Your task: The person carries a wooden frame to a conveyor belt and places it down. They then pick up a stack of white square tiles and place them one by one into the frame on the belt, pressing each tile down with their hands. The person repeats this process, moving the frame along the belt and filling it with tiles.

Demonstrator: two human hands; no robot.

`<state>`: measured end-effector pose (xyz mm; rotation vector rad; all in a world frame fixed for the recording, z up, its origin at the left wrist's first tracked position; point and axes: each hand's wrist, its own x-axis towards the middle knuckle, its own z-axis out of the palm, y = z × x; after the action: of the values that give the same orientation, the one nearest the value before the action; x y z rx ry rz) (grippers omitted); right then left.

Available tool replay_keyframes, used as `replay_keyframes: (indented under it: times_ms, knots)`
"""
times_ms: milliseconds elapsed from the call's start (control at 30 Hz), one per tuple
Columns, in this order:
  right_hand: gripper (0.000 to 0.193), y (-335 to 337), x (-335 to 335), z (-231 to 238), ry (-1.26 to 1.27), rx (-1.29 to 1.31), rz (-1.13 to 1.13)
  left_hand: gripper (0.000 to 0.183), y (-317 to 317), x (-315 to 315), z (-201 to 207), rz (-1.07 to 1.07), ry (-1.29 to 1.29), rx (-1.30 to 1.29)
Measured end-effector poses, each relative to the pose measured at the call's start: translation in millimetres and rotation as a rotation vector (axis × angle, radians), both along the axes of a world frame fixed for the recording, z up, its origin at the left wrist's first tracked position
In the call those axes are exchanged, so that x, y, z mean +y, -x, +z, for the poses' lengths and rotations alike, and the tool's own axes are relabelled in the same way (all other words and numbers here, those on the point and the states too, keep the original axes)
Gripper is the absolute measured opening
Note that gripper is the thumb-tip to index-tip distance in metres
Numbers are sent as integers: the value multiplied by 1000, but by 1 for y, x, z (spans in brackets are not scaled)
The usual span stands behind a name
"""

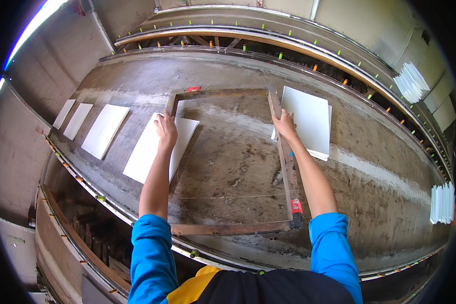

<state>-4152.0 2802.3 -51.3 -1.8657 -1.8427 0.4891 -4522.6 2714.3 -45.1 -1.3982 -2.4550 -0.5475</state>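
Note:
A large rectangular wooden frame (pixel 228 229) is in front of me, and the stained table top shows through its middle. My left hand (pixel 165 129) is closed around its left bar near the far corner. White sheets (pixel 143 147) lie under and beside that hand, partly covered by my forearm. On the opposite side my right hand (pixel 286 124) grips the right bar, close to a stack of white sheets (pixel 309 114). How far the frame is raised off the table, if at all, I cannot tell. A thin pale thread (pixel 228 196) crosses its near part.
Three white sheets or thin stacks, one of them a larger white sheet (pixel 105 130), lie in a row at the left on the long table (pixel 370 213). Red pieces (pixel 193 89) sit by the frame. Pegged rails (pixel 228 49) line the table. White stacks (pixel 442 203) stand far right.

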Motion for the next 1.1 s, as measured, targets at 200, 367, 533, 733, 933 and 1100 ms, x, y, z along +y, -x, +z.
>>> replay_keyframes:
  times_ms: [200,367,533,733,933,1100]
  knots:
    - [49,-25,1,28,187,-51,104,37,-11,15,4,46,149,8]
    - [55,-106,-14,25,42,55,-141,46,-105,22,36,-248,-26,56]
    - [78,-151,-46,8,257,-44,-429,49,-233,26,39,-652,-63,-313]
    - [92,-170,-53,-9,347,188,-408,46,-306,22,17,-870,-162,-355]
    - [90,-176,-53,7,401,527,-310,46,-321,21,-1,-906,-180,-317]
    - [77,-146,-68,46,123,802,-274,49,-327,27,-4,-861,-217,-265]
